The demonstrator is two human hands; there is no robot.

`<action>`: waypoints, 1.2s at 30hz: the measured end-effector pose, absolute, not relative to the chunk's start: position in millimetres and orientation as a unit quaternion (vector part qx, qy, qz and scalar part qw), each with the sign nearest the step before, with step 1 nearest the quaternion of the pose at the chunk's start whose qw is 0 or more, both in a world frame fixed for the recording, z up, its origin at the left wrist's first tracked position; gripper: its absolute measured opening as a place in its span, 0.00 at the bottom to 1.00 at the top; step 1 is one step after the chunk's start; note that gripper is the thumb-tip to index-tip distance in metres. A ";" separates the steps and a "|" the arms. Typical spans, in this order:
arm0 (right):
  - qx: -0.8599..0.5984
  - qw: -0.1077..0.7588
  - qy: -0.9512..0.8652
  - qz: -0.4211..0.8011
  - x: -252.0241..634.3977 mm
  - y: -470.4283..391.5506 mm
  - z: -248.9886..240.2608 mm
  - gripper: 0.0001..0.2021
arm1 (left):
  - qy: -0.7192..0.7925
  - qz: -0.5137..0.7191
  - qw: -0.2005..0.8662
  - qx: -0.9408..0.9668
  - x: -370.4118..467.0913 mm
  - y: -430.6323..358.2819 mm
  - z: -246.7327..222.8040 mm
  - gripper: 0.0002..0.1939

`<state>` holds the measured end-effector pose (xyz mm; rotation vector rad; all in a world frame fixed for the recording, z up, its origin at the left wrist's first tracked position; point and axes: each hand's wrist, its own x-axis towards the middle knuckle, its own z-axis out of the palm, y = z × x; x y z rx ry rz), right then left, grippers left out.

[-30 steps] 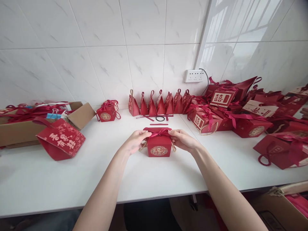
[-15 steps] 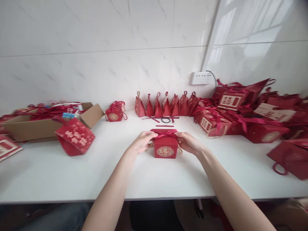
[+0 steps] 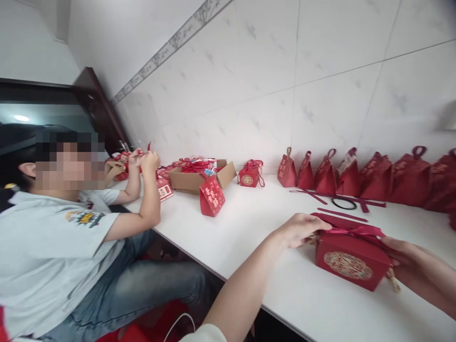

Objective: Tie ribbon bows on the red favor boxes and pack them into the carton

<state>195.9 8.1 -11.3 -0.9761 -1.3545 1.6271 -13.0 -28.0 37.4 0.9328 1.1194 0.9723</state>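
A red gift box [image 3: 352,263] with a gold oval print stands on the white table, a ribbon bow [image 3: 356,231] tied across its top. My left hand [image 3: 301,230] pinches the ribbon at the box's left end. At the right end, my right hand [image 3: 406,256] has its fingers closed on the ribbon's other side, partly hidden. Twisted cord handles hang at both ends of the box. Just behind it lie loose dark red strips [image 3: 342,215] and a black ring [image 3: 343,204].
Along the wall stands a row of red pointed boxes [image 3: 326,176]. Further left are a small red box [image 3: 251,174], a tilted red box [image 3: 212,195] and an open carton [image 3: 188,181]. A seated person [image 3: 64,237] works at the table's left.
The view has swung to the left, bringing the seated person into sight and shifting the box rightward in the picture. Both my hands stay at the ribbon.
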 end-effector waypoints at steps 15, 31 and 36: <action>-0.302 0.456 -0.468 0.694 179.4 -2.4 9.5 0.20 | 0.495 0.433 0.554 0.511 -14.8 -29.0 34.4 0.17; -0.391 0.461 -0.638 0.477 207.0 -103.1 34.4 0.20 | 0.533 0.458 0.349 0.620 -34.2 -113.8 45.9 0.19; -0.448 0.403 -0.665 0.441 186.4 -121.6 26.3 0.30 | 0.487 0.438 0.469 0.592 -33.9 -109.3 31.6 0.26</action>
